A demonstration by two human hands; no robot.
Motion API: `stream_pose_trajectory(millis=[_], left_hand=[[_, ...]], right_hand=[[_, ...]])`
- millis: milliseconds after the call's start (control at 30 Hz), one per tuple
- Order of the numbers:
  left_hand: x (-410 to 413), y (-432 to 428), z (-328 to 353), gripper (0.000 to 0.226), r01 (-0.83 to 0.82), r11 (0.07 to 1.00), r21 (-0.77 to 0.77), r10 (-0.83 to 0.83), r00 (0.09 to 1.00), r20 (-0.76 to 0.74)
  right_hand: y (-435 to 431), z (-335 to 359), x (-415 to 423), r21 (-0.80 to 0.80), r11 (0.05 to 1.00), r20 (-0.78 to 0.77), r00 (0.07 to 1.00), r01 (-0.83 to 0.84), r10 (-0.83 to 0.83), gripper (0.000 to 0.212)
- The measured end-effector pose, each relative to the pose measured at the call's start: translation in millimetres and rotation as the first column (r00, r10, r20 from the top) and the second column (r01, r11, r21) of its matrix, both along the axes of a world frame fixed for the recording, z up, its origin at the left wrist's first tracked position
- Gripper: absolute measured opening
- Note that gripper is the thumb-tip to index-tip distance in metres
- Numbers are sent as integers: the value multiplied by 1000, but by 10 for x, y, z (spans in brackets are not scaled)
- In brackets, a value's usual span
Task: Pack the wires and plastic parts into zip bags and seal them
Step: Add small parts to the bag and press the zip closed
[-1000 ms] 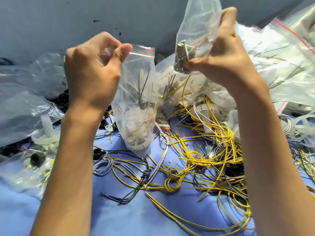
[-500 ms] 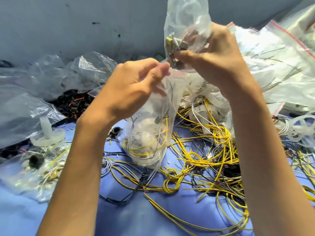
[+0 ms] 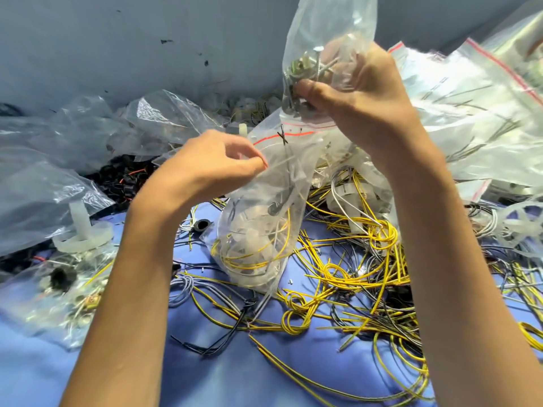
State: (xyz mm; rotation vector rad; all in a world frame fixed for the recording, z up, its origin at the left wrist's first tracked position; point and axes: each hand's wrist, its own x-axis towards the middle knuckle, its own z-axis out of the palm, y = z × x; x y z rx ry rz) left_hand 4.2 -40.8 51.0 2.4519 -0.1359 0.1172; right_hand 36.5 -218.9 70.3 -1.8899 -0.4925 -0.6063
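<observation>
Head: right hand half-veiled by upper bag; left hand pinches lower bag.

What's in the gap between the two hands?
The head view shows the top of the zip bag there, with its red line and a black wire across it. The left hand pinches its side; the right hand holds a smaller bag above.

Left hand: bare, fingers unadorned.
Right hand: bare, short thumbnail.
Left forearm: bare, uncovered.
Right forearm: bare, uncovered.
</observation>
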Motion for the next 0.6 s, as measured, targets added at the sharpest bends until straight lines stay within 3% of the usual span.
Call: stream_pose_trajectory(millis=[100,267,367,467,533,600], left_hand=[[6,-8,-29,13,62,990,124,-49,993,-108],[15,15,-52,11,127,988,94,-118,988,-97],[15,55,-57,25,137,976,168,-125,989,-79],[33,89,-52,21,110,986,124,-114,993,26],[46,74,-42,15,69,998,4,-69,990,121],[53,22,-19,12,50,991,-126,-27,983,183]], right_hand=[[36,-4,1,13,1000,-31,999,-24,25,42],[66,-74,-16,-41,989,-51,989,-140,137,15],[133,-106,-75,-74,970,-67,972,-231,227,18],[161,-117,-78,-298,914,-159,958,-276,237,39],[149,-126,-64,-515,811,-262,952,-277,158,48],[118,-148,-59,-704,669,-300,954,-239,25,39]])
